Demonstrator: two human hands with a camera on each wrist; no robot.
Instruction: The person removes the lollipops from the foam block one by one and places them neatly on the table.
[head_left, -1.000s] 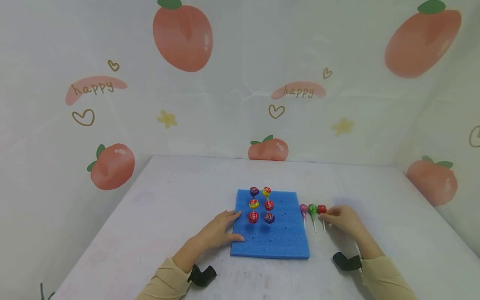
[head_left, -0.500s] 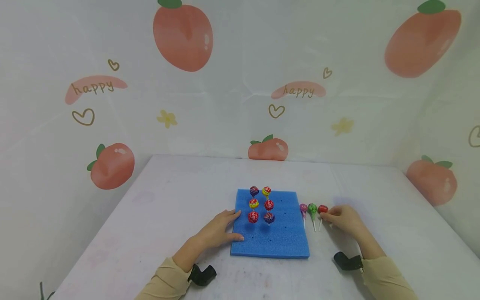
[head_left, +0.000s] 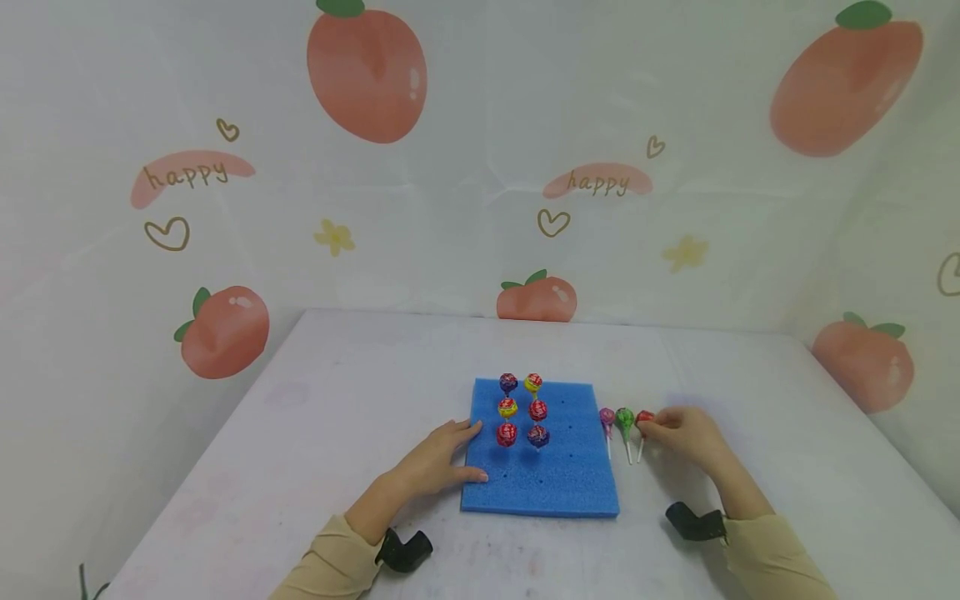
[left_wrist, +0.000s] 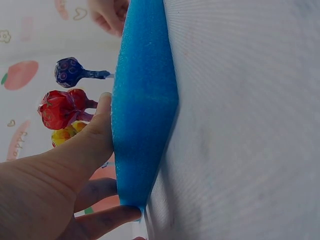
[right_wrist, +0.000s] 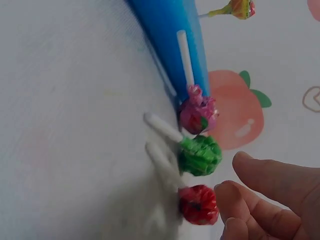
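A blue foam board [head_left: 570, 483] lies on the table with several wrapped lollipops standing in it in two columns, among them a dark purple one [head_left: 537, 436] and a red one [head_left: 507, 434]. My left hand [head_left: 438, 458] rests at the board's left edge, thumb and fingers spread. Right of the board lie a pink lollipop [head_left: 607, 416], a green lollipop [head_left: 625, 419] and a loose red lollipop [right_wrist: 199, 205]. My right hand [head_left: 686, 435] is at the loose red one, fingertips right at its head; in the right wrist view thumb and forefinger stand apart.
The white table [head_left: 360, 375] extends around the board, with a printed fruit curtain [head_left: 450, 208] behind it. Small holes show in the board's right and front parts. A black wrist-worn device [head_left: 405, 552] sits on each forearm.
The loose red lollipop has turned a little, its stick end swinging left. My right fingers have shifted slightly up over its head. The left hand has stayed put.
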